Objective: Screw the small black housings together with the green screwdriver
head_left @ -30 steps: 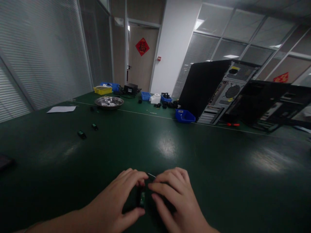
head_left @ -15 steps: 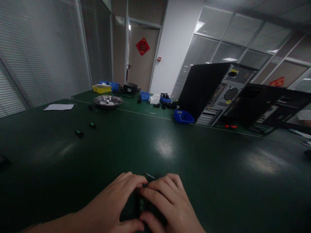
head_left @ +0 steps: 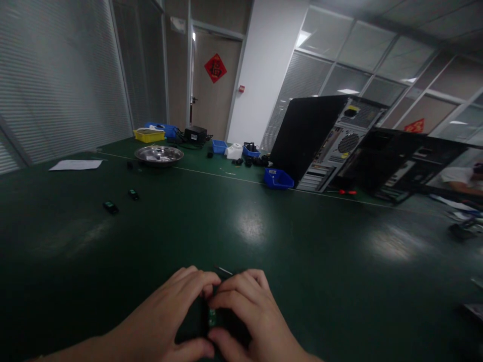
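Note:
My left hand and my right hand meet low in the middle of the view, fingers curled and thumbs close together. Between them is a small dark piece with a green circuit board, gripped from both sides; most of it lies in shadow or behind my fingers. Just beyond my fingertips a thin metal rod rests on the green table; its left end is dark. Farther left lie two small black modules, one nearer and one farther, each with a green patch on top.
Toward the back left stand a shiny metal bowl, a paper sheet and a yellow bin. A blue bin sits beside a black computer tower. A red-handled tool lies near it. At far right, a person's arm shows.
The camera view has turned slightly right, so the scene sits farther left. Both hands keep nearly the same pose around the green board, and more of it shows now.

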A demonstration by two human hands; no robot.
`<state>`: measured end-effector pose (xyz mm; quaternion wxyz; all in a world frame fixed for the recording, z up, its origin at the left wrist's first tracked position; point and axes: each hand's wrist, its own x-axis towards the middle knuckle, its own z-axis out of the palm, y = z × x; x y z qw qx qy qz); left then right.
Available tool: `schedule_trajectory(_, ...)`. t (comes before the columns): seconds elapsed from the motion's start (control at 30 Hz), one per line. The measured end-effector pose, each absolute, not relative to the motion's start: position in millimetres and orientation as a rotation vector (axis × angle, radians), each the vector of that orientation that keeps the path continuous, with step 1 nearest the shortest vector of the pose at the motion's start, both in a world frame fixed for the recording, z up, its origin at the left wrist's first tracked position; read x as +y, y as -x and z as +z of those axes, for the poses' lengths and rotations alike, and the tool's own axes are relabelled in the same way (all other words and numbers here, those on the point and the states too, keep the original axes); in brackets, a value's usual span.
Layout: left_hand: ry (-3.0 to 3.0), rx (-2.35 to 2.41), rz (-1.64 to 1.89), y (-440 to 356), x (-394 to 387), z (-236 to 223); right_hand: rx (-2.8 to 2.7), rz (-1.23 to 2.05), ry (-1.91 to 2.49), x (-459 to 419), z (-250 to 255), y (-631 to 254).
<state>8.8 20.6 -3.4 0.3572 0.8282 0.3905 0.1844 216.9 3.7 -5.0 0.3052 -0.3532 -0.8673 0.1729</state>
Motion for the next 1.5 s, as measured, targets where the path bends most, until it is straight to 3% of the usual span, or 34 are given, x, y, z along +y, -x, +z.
schedule_trajectory(0.37,-2.156,1.029,0.444,-8.1,20.0,-2.2,-2.348,0.415,0.886,7.0,-5.5,-218.9)
schedule_trajectory(0.7,-2.205,0.976,0.476,-9.2,18.9,-0.8,-2.376,0.059,0.806,3.8,-5.1,-213.8)
schedule_trajectory(1.0,-2.246,0.971,0.47,-8.5,19.5,-2.1,-2.34,0.318,0.866,5.2,-7.2,-215.4)
schedule_trajectory(1.5,-2.206,0.974,0.429,-9.9,20.1,-0.5,-2.287,0.456,0.925,2.2,-5.4,-213.4)
